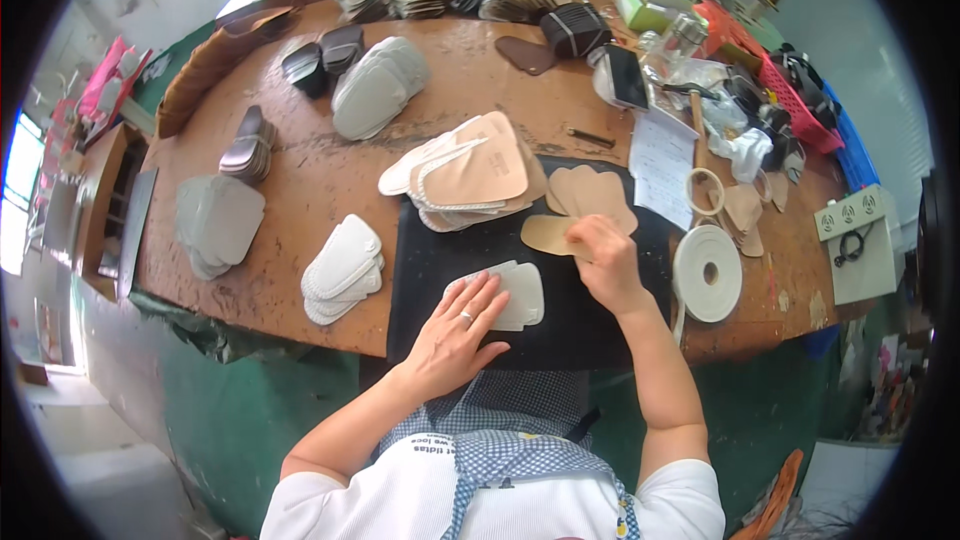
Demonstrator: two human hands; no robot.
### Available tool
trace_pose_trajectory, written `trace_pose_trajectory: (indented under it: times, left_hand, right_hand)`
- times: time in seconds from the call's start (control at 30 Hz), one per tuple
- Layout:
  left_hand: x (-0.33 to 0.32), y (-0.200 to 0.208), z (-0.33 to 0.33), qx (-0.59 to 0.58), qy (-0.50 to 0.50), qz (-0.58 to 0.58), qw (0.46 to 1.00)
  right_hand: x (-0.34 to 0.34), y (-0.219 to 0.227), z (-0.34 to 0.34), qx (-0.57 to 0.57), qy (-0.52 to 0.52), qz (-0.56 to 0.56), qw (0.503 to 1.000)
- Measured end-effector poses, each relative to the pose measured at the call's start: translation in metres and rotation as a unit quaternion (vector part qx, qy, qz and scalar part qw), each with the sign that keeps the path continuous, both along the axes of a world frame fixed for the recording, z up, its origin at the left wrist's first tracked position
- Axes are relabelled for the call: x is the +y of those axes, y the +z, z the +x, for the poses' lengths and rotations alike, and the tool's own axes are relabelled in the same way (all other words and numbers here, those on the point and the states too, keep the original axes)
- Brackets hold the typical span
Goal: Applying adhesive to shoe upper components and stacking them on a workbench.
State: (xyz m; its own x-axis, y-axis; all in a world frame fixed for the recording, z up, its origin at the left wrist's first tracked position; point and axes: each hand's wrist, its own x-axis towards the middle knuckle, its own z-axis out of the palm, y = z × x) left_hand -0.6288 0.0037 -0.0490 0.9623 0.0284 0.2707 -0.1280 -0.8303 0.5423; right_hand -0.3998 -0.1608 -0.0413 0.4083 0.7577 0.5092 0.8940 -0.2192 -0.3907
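Note:
My left hand (pixel 462 325) lies flat, fingers stretched, on a white rounded piece (pixel 522 298) at the front of the black mat (pixel 440 285). To its right, my right hand (pixel 602 258) pinches the end of a tan, rounded flat piece (pixel 550 236) between thumb and fingers. Just behind that hand, several beige rounded pieces (pixel 590 190) lie fanned out on the mat. A taller pile of beige and white pieces (pixel 475 172) rests at the mat's back left. Beyond the mat's left edge is a fanned stack of white pieces (pixel 343 270).
A roll of white tape (pixel 708 274) lies right of the mat, near a handwritten sheet (pixel 660 165) and a hammer (pixel 697 125). Grey stacks (pixel 220 223) and white stacks (pixel 378 88) stand on the left. A speckled grey box (pixel 855 245) sits at the right edge.

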Motion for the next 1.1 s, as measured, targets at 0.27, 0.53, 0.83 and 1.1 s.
trace_pose_trajectory:
  times: [0.27,0.53,0.83,1.1]
  left_hand:
    - [0.012,-0.013,-0.046,-0.143,0.154,0.023,0.977]
    - [0.01,-0.025,-0.051,-0.126,0.149,0.05,0.98]
    - [0.014,-0.02,-0.052,-0.091,0.12,0.062,0.987]
    - [0.019,-0.011,-0.048,-0.03,0.064,0.099,0.993]
  right_hand:
    - [0.019,0.045,-0.064,0.435,-0.059,0.056,0.897]
    - [0.035,0.006,-0.075,0.503,-0.037,-0.026,0.863]
    - [0.036,0.004,-0.076,0.489,-0.036,-0.042,0.871]
    - [0.015,0.017,-0.071,0.511,-0.097,-0.02,0.854]
